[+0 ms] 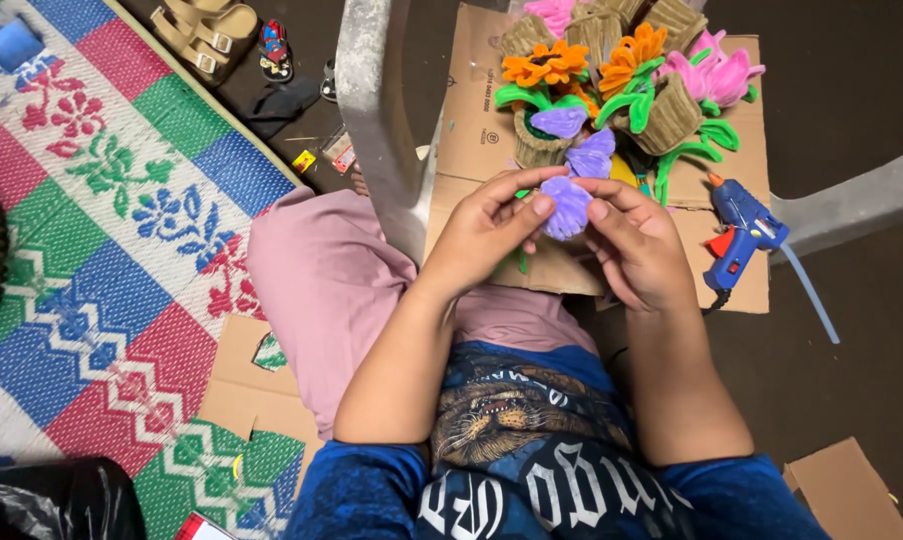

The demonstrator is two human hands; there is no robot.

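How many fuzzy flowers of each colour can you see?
Purple flowers: 3, one held in both hands
Orange flowers: 2
Pink flowers: 3, one cut off by the top edge
Total: 8

Home floor, woven patterned mat (121,230), sandals (203,32) nearby (craft corner), cardboard sheet (471,110) as worktop

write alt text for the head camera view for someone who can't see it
Seen from above, a seated person's left hand and right hand together pinch a purple fuzzy flower over a flattened cardboard sheet. Beyond it stand small woven baskets of orange, pink and purple craft flowers; a blue glue gun lies at right, a colourful patterned mat at left.
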